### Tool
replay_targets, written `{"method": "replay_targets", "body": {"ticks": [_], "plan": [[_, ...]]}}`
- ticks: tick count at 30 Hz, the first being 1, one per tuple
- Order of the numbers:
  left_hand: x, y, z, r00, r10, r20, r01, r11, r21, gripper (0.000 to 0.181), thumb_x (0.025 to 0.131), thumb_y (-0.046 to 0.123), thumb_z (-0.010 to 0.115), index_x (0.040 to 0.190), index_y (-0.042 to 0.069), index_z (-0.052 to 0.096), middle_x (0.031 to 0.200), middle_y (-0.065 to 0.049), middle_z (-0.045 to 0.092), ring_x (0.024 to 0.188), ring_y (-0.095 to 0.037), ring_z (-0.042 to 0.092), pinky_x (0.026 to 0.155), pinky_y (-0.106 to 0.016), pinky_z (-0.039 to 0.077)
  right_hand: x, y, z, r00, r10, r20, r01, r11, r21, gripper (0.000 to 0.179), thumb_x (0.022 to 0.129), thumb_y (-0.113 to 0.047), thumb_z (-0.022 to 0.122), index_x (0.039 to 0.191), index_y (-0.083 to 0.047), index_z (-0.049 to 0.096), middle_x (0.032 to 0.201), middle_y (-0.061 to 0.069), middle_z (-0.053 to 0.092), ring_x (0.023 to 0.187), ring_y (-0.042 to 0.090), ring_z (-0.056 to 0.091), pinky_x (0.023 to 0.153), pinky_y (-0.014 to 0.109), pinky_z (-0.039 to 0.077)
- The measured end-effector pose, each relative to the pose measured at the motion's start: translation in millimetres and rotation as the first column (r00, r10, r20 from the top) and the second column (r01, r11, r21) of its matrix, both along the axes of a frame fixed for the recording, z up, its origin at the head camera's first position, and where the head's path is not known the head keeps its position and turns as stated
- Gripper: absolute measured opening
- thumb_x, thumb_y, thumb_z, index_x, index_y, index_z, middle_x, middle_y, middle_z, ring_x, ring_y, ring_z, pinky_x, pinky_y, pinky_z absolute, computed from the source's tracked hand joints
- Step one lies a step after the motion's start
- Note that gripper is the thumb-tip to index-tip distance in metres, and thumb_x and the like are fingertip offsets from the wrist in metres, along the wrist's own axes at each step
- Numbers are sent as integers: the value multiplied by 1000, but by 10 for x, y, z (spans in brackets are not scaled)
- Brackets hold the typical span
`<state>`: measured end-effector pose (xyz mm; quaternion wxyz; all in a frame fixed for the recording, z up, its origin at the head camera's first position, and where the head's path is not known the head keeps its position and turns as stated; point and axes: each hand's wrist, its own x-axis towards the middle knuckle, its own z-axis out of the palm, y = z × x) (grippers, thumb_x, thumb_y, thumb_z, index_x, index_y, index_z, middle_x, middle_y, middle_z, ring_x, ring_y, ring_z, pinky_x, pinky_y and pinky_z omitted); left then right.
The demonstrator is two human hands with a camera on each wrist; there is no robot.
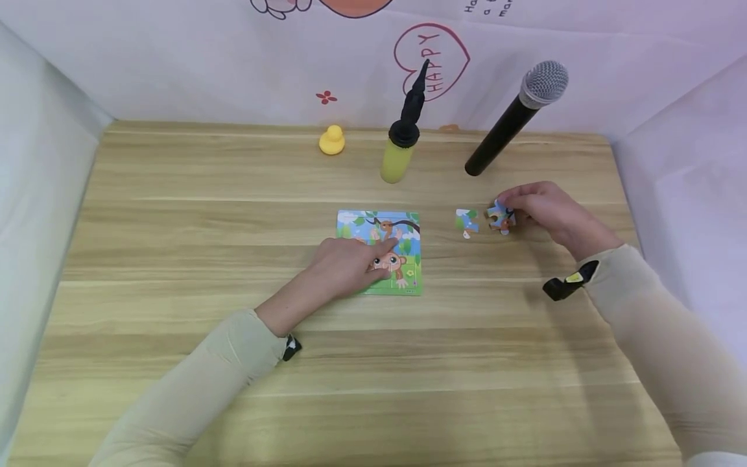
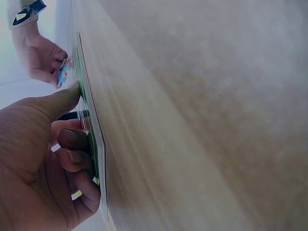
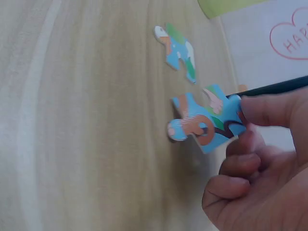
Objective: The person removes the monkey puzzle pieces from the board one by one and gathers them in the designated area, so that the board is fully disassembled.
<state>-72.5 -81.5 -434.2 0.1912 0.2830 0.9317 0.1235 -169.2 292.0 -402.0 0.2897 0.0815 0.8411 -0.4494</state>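
My right hand (image 1: 546, 209) pinches a jigsaw piece (image 3: 202, 120) between thumb and fingers, to the right of the board. The piece is blue with a brown animal part and a dark branch. Another jigsaw piece (image 1: 467, 221), blue and green, lies on the table just left of it. My left hand (image 1: 349, 264) rests on the puzzle board (image 1: 411, 285), with index finger and thumb reaching over its monkey picture. The other fingers bend against the board in the left wrist view. Part of the board's left side is hidden under that hand.
Along the back of the wooden table (image 1: 233, 363) stand a yellow rubber duck (image 1: 332, 141), a yellow-green pump-like bottle (image 1: 397, 161) with a black pointed top, and a black microphone (image 1: 508, 130). White printed cloth (image 1: 204, 65) hangs behind them.
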Motion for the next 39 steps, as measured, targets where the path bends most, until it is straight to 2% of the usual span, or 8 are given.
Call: {"method": "replay_targets", "body": {"ticks": [4,6,8,14,19,26,35,39], "plan": [[-3,3,5,1000,-1,9,1,1000,-10,63,100,54,58,157,37,39,56,6,52,55,-12,52,46,-33,34,16,33,-63,987,-157,36,160,980,-116,15,101,-24,65,107,-14,75,88,-10,65,72,6,51,62,23,42],[-3,4,7,1000,-2,11,2,1000,-16,63,100,55,58,157,37,39,56,5,52,55,-12,51,46,-32,34,34,31,-78,979,-201,29,203,969,-137,11,100,-22,66,98,-19,77,84,-8,65,64,6,46,55,22,38],[-4,5,8,1000,-3,13,4,1000,-18,64,100,55,57,158,37,38,56,5,52,55,-13,51,47,-33,35,53,18,-88,976,-216,13,216,969,-120,13,100,-24,67,102,-16,76,85,-7,64,60,6,43,53,23,35],[-1,0,8,1000,-4,13,4,1000,-9,62,101,54,56,158,37,38,57,7,53,57,-12,52,48,-33,36,108,-42,-107,988,-156,-10,156,986,55,51,103,-38,60,137,0,60,119,2,58,93,11,52,75,27,46],[1,-3,1,1000,-7,10,7,1000,-1,62,101,53,56,158,36,38,58,8,53,58,-11,53,48,-33,37,145,-70,-119,992,-121,-36,126,978,164,54,103,-44,56,136,-1,61,134,13,52,111,24,45,88,39,41],[8,2,26,1000,-7,8,7,1000,0,62,101,53,57,157,36,39,58,7,53,58,-12,52,49,-34,37,166,-60,-142,991,-112,-73,123,976,179,53,103,-41,57,133,2,62,130,15,54,109,24,47,88,39,42],[6,3,41,1000,0,13,0,1000,-6,62,100,53,58,157,36,39,58,6,52,56,-13,51,48,-33,35,165,-60,-146,992,-99,-83,111,980,162,67,99,-56,58,136,-1,60,129,14,54,110,24,47,87,37,44],[9,-4,38,1000,-1,10,1,1000,5,62,100,52,58,157,36,39,58,6,52,56,-12,50,48,-33,34,205,-172,-122,982,-16,-187,48,985,167,56,100,-52,57,129,-4,66,117,13,61,95,22,55,75,29,48]]}}
